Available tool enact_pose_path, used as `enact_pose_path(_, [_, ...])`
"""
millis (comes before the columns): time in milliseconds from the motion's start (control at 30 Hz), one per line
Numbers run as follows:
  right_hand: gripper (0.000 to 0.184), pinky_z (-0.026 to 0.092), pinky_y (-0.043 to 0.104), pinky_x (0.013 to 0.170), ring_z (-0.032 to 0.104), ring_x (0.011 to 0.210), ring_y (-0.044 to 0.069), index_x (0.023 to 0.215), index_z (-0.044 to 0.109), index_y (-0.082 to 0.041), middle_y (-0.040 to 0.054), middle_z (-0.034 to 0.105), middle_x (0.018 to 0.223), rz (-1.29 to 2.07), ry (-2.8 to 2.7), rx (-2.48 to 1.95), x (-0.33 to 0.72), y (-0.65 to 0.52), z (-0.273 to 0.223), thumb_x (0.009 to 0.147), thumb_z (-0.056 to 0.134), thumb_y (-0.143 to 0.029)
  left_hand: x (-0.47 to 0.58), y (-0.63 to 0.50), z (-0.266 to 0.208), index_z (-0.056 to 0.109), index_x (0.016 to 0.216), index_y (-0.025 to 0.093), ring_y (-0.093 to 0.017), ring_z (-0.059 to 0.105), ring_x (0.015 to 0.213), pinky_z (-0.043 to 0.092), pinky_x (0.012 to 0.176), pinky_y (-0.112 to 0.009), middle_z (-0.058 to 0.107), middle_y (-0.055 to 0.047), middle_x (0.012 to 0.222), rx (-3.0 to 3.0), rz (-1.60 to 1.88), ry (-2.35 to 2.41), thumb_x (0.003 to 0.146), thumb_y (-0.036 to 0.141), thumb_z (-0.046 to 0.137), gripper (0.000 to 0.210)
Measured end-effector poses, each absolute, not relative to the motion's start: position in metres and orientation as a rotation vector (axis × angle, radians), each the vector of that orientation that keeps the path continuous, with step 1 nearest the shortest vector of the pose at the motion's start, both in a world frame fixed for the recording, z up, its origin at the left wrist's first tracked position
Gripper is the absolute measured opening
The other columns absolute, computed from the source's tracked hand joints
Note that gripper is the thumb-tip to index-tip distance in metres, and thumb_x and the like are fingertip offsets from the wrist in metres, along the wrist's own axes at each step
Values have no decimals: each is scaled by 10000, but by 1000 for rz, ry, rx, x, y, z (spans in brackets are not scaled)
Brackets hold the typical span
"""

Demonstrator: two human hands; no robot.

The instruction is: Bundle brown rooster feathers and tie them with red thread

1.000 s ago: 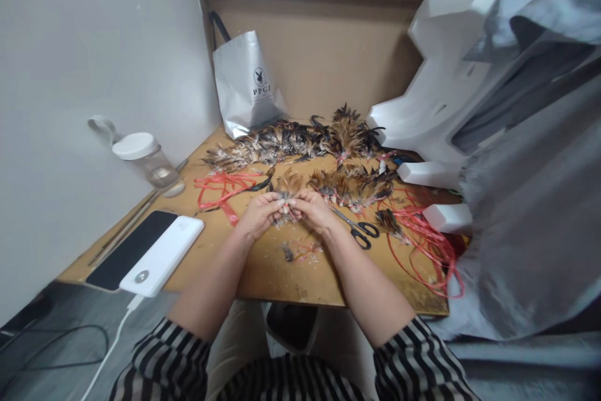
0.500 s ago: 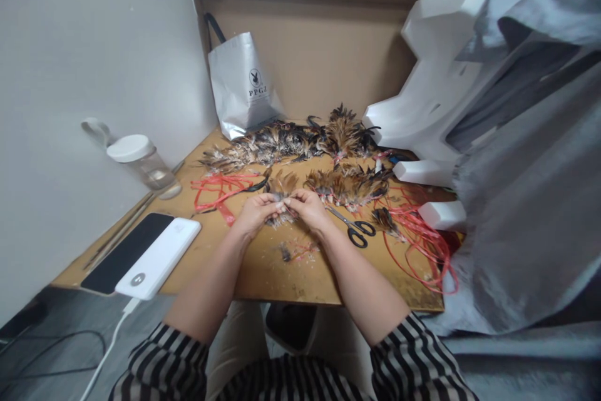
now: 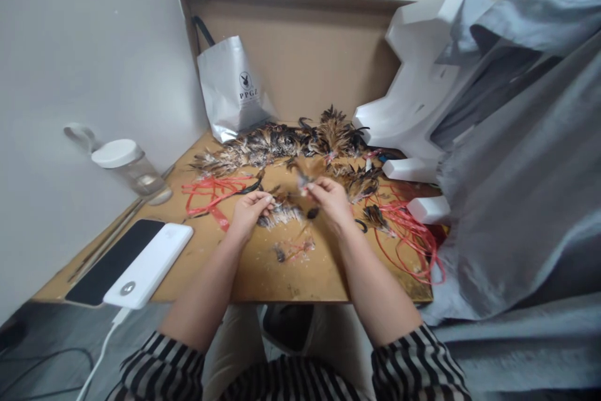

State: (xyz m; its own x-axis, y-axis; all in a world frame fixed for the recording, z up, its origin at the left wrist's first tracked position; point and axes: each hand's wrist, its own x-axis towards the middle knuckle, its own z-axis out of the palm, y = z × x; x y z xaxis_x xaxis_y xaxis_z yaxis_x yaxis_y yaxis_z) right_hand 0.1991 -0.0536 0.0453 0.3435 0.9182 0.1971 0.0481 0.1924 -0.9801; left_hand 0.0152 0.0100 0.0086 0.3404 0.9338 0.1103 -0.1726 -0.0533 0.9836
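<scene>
My right hand (image 3: 330,202) pinches a small bunch of brown feathers (image 3: 307,169), slightly blurred, above the table. To its left, my left hand (image 3: 252,212) has thumb and forefinger pressed together; whether a feather is between them I cannot make out. Just beside those fingertips lies a pile of loose feathers (image 3: 284,213) with pale, fluffy quill ends. Behind my right hand is a row of brown feather bunches (image 3: 359,181), partly covered by the hand. The scissors' black handle (image 3: 361,225) peeks out beside my right wrist.
Dark feather bunches (image 3: 277,141) line the back, before a silver bag (image 3: 230,88). Red plastic strips (image 3: 213,191) lie left, more red strips (image 3: 413,238) right. A lidded cup (image 3: 134,169), dark phone (image 3: 115,263) and white power bank (image 3: 148,266) stand left; white foam (image 3: 413,169) right.
My hands have moved apart. The right went right and up with a bunch of feathers, now covering most of the scissors. The left stays near the loose pile. The whole view has shifted slightly.
</scene>
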Motion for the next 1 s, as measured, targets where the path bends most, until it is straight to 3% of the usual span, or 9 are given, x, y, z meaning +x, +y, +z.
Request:
enact_pose_path(200, [253, 344, 218, 446, 456, 449, 77, 592, 481, -174, -19, 526, 530, 614, -733, -1159, 303, -78, 44, 584, 682, -326, 17, 6, 10, 614, 744, 131, -80, 503, 508, 384, 486, -194, 626, -44, 682, 1333, 1039, 801, 622, 391, 667, 292])
enact_pose_path(367, [331, 266, 202, 370, 357, 368, 51, 551, 452, -174, -56, 419, 431, 594, -667, -1332, 360, -92, 24, 509, 720, -365, 19, 7, 9, 616, 754, 124, -88, 516, 526, 384, 478, -189, 632, -58, 698, 1356, 1001, 813, 616, 392, 674, 307])
enact_pose_path(600, [298, 187, 199, 344, 277, 337, 45, 568, 464, -174, -61, 393, 403, 699, -803, -1619, 364, -99, 8, 560, 653, -404, 20, 5, 7, 620, 723, 125, -75, 487, 460, 375, 451, -186, 609, -33, 594, 1373, 947, 852, 589, 373, 695, 292])
enact_pose_path(800, [139, 275, 205, 388, 393, 386, 77, 567, 556, -143, -18, 496, 449, 501, -905, -1975, 365, -96, 2, 584, 561, -281, 20, 5, 5, 618, 709, 126, -77, 490, 452, 370, 451, -190, 607, -29, 576, 1403, 909, 869, 583, 375, 696, 290])
enact_pose_path(1000, [142, 336, 220, 473, 498, 487, 117, 582, 612, -138, 36, 589, 542, 331, -1111, -2176, 373, -97, 8, 627, 514, -231, 20, 4, 6, 616, 709, 129, -73, 484, 446, 369, 449, -190, 606, -26, 574, 1402, 907, 867, 581, 370, 696, 285])
